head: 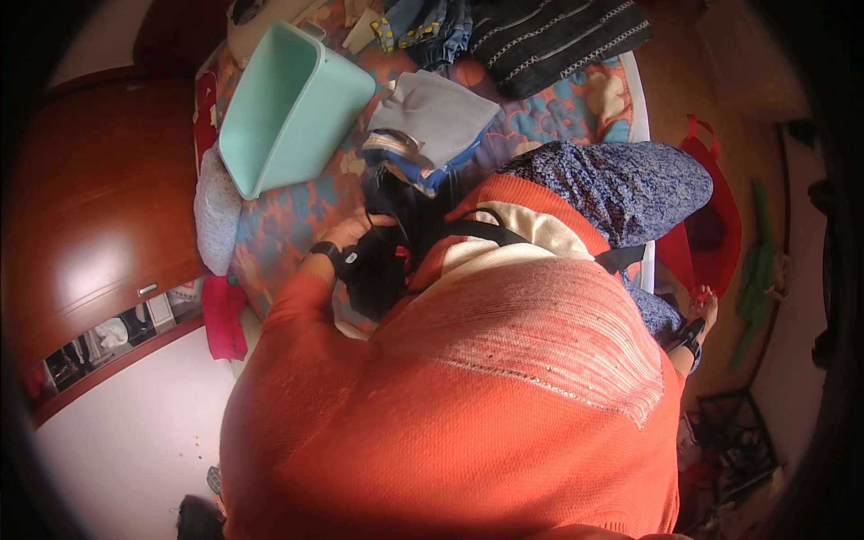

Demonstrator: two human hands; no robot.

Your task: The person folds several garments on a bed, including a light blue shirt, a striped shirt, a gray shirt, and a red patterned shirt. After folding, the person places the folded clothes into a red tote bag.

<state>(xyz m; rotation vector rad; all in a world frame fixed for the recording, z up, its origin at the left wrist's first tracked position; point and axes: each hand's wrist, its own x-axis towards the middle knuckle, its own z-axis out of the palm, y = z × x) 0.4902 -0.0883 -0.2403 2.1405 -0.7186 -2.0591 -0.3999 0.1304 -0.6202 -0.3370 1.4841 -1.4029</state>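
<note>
My left hand (361, 228), with a black band at the wrist, rests against a black bag (378, 277) in front of my body. A thin black cord crosses its fingers; how firmly they grip is hard to see. Down at the right, beside the bed's edge, my right hand (706, 312) is closed on the lower end of a red bag (715, 243), at what looks like its handle. The red bag's other handle stands up at its far end. A folded stack of grey and blue clothes (435, 118) lies on the bed just beyond my lap.
A mint-green plastic bin (324, 118) lies tipped on the flowered bedspread (290, 223). Beyond are a dark striped cloth (560, 40) and folded jeans (449, 34). A wooden cabinet (101, 202) borders the left. On the right floor lies a green cloth (754, 270).
</note>
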